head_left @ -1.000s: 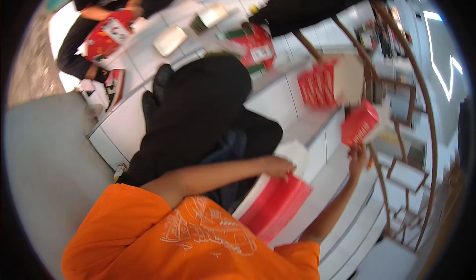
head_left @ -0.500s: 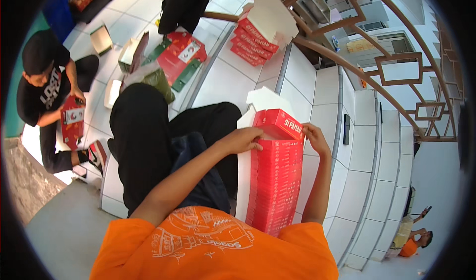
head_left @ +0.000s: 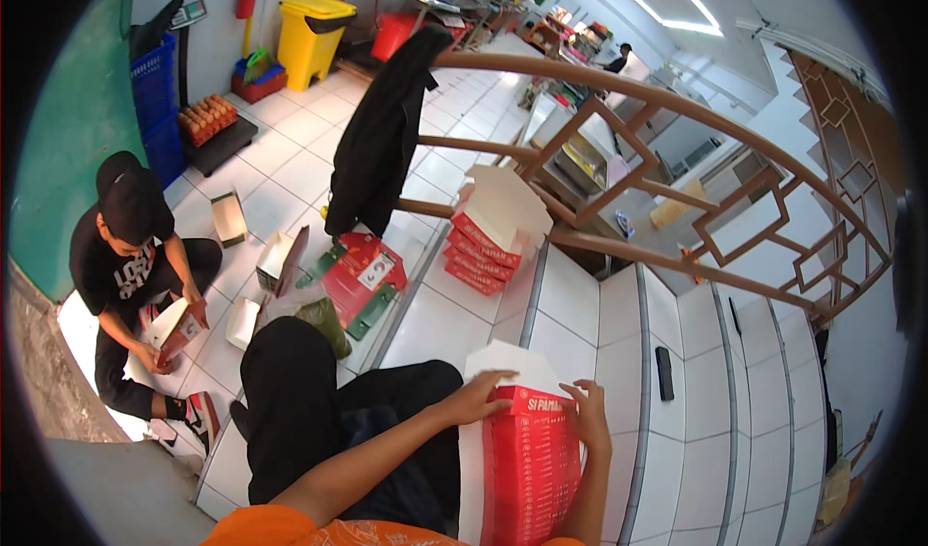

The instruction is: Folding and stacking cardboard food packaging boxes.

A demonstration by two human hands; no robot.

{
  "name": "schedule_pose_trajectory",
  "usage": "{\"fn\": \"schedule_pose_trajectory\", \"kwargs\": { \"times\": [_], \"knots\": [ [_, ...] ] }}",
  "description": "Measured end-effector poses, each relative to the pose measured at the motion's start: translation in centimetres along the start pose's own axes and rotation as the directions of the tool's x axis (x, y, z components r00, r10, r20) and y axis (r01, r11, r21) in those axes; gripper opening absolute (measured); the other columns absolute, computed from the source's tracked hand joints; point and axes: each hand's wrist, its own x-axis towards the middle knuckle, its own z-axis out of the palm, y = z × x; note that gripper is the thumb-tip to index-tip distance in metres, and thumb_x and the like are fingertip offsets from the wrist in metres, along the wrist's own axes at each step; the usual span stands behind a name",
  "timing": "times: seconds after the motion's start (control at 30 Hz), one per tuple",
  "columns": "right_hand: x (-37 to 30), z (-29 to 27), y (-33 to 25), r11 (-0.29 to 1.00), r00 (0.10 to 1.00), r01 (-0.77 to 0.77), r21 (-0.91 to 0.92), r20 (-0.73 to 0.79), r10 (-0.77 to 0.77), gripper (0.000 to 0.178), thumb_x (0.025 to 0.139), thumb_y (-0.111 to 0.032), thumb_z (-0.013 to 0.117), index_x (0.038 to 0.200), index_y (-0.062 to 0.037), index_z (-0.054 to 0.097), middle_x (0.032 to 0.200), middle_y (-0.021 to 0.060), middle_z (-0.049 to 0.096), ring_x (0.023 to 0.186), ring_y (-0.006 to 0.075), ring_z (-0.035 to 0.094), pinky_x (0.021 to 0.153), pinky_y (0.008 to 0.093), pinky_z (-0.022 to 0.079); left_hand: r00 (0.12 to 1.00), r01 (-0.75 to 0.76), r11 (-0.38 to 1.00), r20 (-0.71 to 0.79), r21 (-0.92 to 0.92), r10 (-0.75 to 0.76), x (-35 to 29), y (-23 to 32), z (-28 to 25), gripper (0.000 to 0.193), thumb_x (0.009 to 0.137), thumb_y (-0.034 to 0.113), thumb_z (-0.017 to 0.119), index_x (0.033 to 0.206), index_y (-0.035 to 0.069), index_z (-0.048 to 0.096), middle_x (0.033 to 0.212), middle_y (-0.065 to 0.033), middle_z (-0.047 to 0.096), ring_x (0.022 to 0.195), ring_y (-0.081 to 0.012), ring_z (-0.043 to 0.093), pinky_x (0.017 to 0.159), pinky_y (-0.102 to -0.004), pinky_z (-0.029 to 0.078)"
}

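A red-and-white food carton [head_left: 537, 403], partly folded up, sits atop a tall stack of red cartons [head_left: 530, 478] close against my body. Its white lid flap [head_left: 517, 360] stands up behind the red front panel. My left hand [head_left: 474, 398] grips the carton's left corner, its fingers bent over the edge. At the right corner is my right hand [head_left: 588, 416], fingers apart and curved, with the tips at the panel's edge. Whether those tips press on the cardboard is hard to tell.
White-tiled steps [head_left: 619, 391] run down on the right, with a black flat object [head_left: 664, 373] on one. Folded red cartons [head_left: 480, 256] are stacked ahead by a brown railing [head_left: 677, 111]. At left a co-worker [head_left: 135, 256] sits handling a box [head_left: 176, 331]; opened boxes [head_left: 280, 261] lie nearby.
My view has tilted up, showing more of the room. The carton's front panel now stands closer to its stack, and my right fingers have spread. The co-worker's box has turned and opened out.
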Motion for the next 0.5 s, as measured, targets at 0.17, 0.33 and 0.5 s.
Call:
{"fn": "schedule_pose_trajectory", "kwargs": {
  "times": [0.17,0.33,0.5],
  "knots": [
    [-1.1,1.6,-9.7,0.995,1.000,0.030,0.094,-0.002,-0.030,0.022,0.084,-0.021,0.078,0.090,-0.0036,0.067,0.098,0.0144,0.063,0.092,0.0344,0.061,0.079,0.0436,0.051,0.728,0.252,0.960,0.677,-0.123,-0.105,3.0,-2.0,-0.6,0.035,0.098,0.027,0.064,0.123,0.003,0.057,0.105,-0.0193,0.069,0.097,-0.0292,0.068,0.083,-0.0408,0.051],
    [-1.1,4.3,-11.7,0.986,0.989,0.141,-0.083,-0.041,-0.145,0.023,0.082,-0.021,0.079,0.089,-0.0051,0.064,0.089,0.0111,0.059,0.087,0.0327,0.060,0.076,0.0454,0.052,0.809,0.261,0.943,0.580,-0.206,-0.097,1.0,-3.6,-0.6,0.041,0.096,0.030,0.067,0.127,0.004,0.058,0.110,-0.0160,0.068,0.098,-0.0232,0.064,0.085,-0.0389,0.051],
    [-0.6,3.8,-12.3,0.998,0.995,0.059,-0.007,-0.081,-0.060,0.021,0.080,-0.014,0.078,0.088,-0.0022,0.062,0.092,0.0146,0.060,0.092,0.0341,0.060,0.078,0.0443,0.052,0.878,0.317,0.866,0.464,-0.387,-0.114,0.2,-3.5,0.5,0.045,0.096,0.037,0.069,0.125,0.004,0.059,0.104,-0.0076,0.067,0.094,-0.0139,0.059,0.084,-0.0318,0.049]
  ]
}}
